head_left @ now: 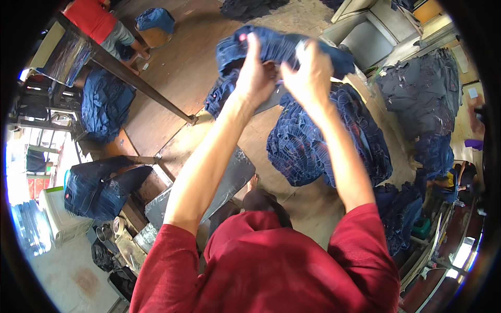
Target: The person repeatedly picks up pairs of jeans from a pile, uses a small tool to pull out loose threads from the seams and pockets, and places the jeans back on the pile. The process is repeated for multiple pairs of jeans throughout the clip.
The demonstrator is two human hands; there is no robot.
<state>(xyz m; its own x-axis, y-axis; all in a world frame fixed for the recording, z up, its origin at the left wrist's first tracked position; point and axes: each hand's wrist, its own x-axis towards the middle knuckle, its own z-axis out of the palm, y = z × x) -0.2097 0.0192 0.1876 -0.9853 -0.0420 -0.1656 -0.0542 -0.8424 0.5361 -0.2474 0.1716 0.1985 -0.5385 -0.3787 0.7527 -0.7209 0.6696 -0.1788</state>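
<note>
A blue denim garment (271,46), likely a pair of jeans, is stretched between my two raised arms. My left hand (255,77) is closed on its left part, thumb upward, beside a small red spot on the cloth. Farther right, my right hand (309,68) grips the same garment near its middle; motion smears these fingers. The garment's right end hangs beyond that hand. Below my right forearm lies a large heap of dark blue denim (297,141) on the floor. More denim (222,96) sits just under my left hand, partly hidden by it.
A metal post (141,83) slants across the left side. At lower left is a dark bench (229,175), with jeans (102,188) draped beyond it. Grey cloth (417,88) is piled at right. A person in a red top (91,21) is at far left.
</note>
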